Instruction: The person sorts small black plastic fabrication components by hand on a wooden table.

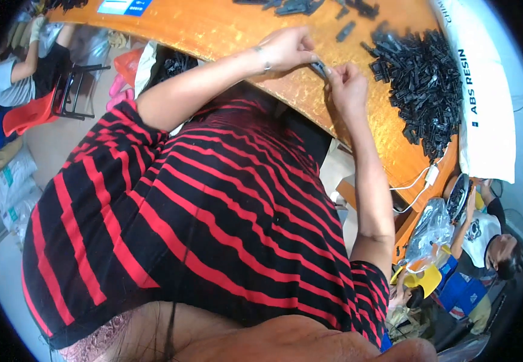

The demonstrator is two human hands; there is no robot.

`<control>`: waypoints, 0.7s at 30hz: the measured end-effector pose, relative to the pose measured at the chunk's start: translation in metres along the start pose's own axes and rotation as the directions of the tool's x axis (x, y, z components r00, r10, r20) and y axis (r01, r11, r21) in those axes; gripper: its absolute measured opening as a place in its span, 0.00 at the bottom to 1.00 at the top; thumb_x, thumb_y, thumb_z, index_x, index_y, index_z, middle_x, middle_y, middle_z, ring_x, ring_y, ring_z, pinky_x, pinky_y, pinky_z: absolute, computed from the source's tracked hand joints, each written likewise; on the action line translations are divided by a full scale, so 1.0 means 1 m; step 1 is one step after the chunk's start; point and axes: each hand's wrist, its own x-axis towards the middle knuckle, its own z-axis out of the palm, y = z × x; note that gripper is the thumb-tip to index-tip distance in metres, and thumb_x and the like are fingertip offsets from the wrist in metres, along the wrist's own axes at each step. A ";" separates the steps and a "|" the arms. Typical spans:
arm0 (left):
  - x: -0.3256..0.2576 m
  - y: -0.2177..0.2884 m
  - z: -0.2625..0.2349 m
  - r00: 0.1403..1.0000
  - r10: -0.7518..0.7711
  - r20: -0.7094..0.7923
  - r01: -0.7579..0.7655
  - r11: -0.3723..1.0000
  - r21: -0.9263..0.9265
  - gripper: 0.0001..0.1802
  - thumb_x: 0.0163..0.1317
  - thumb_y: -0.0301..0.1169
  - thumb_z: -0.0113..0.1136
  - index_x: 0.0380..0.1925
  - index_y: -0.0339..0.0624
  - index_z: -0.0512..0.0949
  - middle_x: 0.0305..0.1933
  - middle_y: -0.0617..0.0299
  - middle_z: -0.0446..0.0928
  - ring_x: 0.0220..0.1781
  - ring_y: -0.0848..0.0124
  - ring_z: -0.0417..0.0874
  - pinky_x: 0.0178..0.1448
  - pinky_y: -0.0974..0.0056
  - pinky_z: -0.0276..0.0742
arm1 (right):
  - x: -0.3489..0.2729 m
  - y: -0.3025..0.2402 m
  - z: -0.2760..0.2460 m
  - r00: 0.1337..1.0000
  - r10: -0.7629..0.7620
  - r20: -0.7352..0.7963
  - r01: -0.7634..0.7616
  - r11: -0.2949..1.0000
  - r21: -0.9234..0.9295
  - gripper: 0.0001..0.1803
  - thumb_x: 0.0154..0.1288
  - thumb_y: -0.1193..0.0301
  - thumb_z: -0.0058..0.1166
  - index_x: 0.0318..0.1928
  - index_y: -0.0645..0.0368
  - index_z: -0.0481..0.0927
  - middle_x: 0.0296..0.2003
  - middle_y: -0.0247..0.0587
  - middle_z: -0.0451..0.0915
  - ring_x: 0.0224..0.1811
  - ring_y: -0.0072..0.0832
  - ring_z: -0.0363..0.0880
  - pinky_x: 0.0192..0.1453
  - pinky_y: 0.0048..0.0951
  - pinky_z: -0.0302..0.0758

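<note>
Over the near edge of an orange-brown table (297, 96), both of my hands pinch one small, dark, narrow plastic part (318, 69). My left hand (286, 49) has its thumb and fingertips closed on the upper left end. At the lower right end, my right hand (347, 87) grips it between thumb and forefinger. The part slants between the two hands; its exact kind is too small to make out. Right of my right hand lies a large heap of black plastic parts (421, 90). Several loose black parts (294, 7) lie beyond my hands.
A white printed sack (484, 102) borders the table's right side. A white cable (431, 175) hangs at the right table edge. Another person (14, 78) sits by a red chair (32, 114) at far left. More people (484, 241) are at lower right near a clear plastic bag (433, 226).
</note>
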 end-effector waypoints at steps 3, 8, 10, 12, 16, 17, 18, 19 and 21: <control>-0.016 -0.003 -0.009 0.969 -0.005 0.246 0.083 0.948 -0.307 0.12 0.70 0.36 0.64 0.40 0.36 0.80 0.32 0.63 0.82 0.34 0.75 0.82 0.39 0.68 0.79 | -0.021 -0.020 -0.003 0.998 -0.028 -0.050 0.034 0.990 0.134 0.11 0.67 0.69 0.65 0.34 0.63 0.79 0.20 0.39 0.80 0.22 0.28 0.80 0.30 0.33 0.76; -0.037 0.021 -0.030 0.945 -0.013 0.328 0.178 0.858 -0.481 0.10 0.73 0.34 0.60 0.45 0.38 0.79 0.31 0.67 0.81 0.28 0.79 0.80 0.33 0.73 0.77 | -0.035 -0.049 -0.009 0.995 -0.037 0.095 0.018 0.981 0.196 0.10 0.72 0.69 0.59 0.39 0.64 0.78 0.21 0.38 0.81 0.20 0.22 0.79 0.27 0.27 0.76; -0.047 0.034 -0.039 0.929 -0.050 0.366 0.233 0.847 -0.477 0.10 0.74 0.35 0.59 0.45 0.39 0.79 0.32 0.68 0.81 0.30 0.80 0.80 0.35 0.74 0.77 | -0.039 -0.070 -0.019 0.969 0.061 0.241 -0.103 0.980 0.168 0.10 0.76 0.68 0.54 0.41 0.64 0.78 0.24 0.37 0.82 0.20 0.20 0.79 0.24 0.24 0.75; -0.056 0.033 -0.052 0.911 -0.084 0.404 0.284 0.836 -0.469 0.10 0.74 0.35 0.59 0.46 0.40 0.79 0.33 0.69 0.80 0.32 0.81 0.80 0.36 0.74 0.77 | -0.045 -0.067 -0.011 0.951 0.054 0.306 -0.148 0.945 0.292 0.11 0.76 0.68 0.54 0.41 0.64 0.78 0.25 0.37 0.82 0.21 0.20 0.80 0.24 0.24 0.75; -0.095 0.005 -0.125 0.884 -0.082 0.461 0.277 0.885 -0.374 0.12 0.73 0.36 0.60 0.48 0.41 0.79 0.37 0.70 0.77 0.39 0.81 0.76 0.44 0.73 0.74 | -0.035 -0.061 -0.024 0.928 0.005 0.373 -0.144 0.926 0.348 0.14 0.76 0.63 0.54 0.42 0.64 0.81 0.29 0.38 0.84 0.23 0.21 0.82 0.28 0.26 0.78; -0.109 -0.010 -0.152 0.880 -0.111 0.461 0.250 0.935 -0.252 0.11 0.71 0.35 0.62 0.46 0.41 0.80 0.38 0.69 0.77 0.40 0.79 0.76 0.46 0.71 0.75 | -0.026 -0.052 -0.031 0.963 -0.008 0.269 -0.067 0.961 0.270 0.15 0.76 0.62 0.54 0.42 0.63 0.82 0.30 0.38 0.85 0.22 0.21 0.82 0.29 0.26 0.79; -0.121 -0.015 -0.178 0.876 -0.194 0.441 0.262 0.960 -0.099 0.11 0.68 0.34 0.64 0.44 0.39 0.80 0.40 0.66 0.79 0.43 0.75 0.78 0.50 0.67 0.76 | -0.016 -0.049 -0.048 0.984 0.089 0.153 -0.115 0.979 0.168 0.14 0.74 0.61 0.57 0.44 0.61 0.83 0.33 0.41 0.87 0.26 0.28 0.85 0.36 0.31 0.81; -0.125 -0.021 -0.200 0.903 -0.149 0.403 0.057 0.971 0.232 0.13 0.64 0.31 0.67 0.45 0.38 0.81 0.43 0.62 0.82 0.46 0.70 0.81 0.53 0.62 0.77 | 0.000 -0.014 -0.064 0.984 -0.151 -0.095 0.120 0.955 -0.271 0.12 0.70 0.63 0.59 0.44 0.58 0.83 0.35 0.44 0.87 0.34 0.38 0.87 0.42 0.37 0.81; -0.145 -0.029 -0.226 0.911 -0.296 0.286 0.159 0.894 0.418 0.17 0.60 0.28 0.70 0.49 0.38 0.81 0.46 0.61 0.83 0.50 0.70 0.82 0.54 0.61 0.78 | 0.013 0.003 -0.087 0.934 -0.265 -0.241 0.068 0.791 -0.608 0.10 0.67 0.64 0.62 0.44 0.54 0.83 0.41 0.46 0.82 0.41 0.50 0.84 0.46 0.46 0.80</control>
